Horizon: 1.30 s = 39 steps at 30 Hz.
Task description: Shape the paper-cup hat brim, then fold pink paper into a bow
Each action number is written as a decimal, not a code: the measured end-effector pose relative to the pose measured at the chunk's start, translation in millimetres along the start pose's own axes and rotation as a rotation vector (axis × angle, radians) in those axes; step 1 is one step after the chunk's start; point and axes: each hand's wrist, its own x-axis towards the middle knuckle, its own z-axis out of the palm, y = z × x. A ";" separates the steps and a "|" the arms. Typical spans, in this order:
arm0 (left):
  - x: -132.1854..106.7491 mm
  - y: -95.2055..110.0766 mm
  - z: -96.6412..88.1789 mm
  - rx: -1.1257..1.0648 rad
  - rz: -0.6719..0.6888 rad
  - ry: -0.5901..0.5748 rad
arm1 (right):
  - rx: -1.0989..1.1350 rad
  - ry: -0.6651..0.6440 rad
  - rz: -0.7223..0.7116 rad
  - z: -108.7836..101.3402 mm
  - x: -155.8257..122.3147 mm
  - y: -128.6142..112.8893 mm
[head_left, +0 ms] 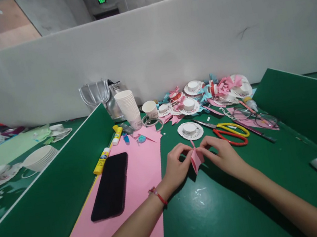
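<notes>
Between my two hands hangs a small folded piece of pink paper point(197, 160), pinched at its upper part with its pointed lower end free above the green table. My left hand point(177, 165) grips its left side between thumb and fingers. On the right side, my right hand point(220, 154) pinches the same paper. Just beyond my fingertips lies a white paper hat shape point(190, 130) with a fringed brim. Scissors point(231, 132) with one yellow and one red handle rest near my right hand, blades pointing left.
Pink sheets point(143, 194) lie left, bearing a black phone point(110, 186); yellow glue sticks point(102, 161) are beside it. Stacked paper cups point(128, 107), a silver bag point(96, 94) and a pile of paper crafts point(220, 88) stand behind. Green dividers point(65, 184) flank the table; glasses point(264, 119) sit right.
</notes>
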 end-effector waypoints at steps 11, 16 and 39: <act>0.1 -2.5 -0.7 0.029 0.113 0.091 | -0.021 -0.083 -0.104 -5.6 1.2 -0.2; -2.0 -5.8 -2.6 0.196 0.250 0.053 | 0.051 -0.097 -0.161 -4.9 1.3 0.9; -2.4 -11.1 -2.5 0.099 0.233 0.106 | 0.002 -0.032 -0.201 -11.7 0.3 3.9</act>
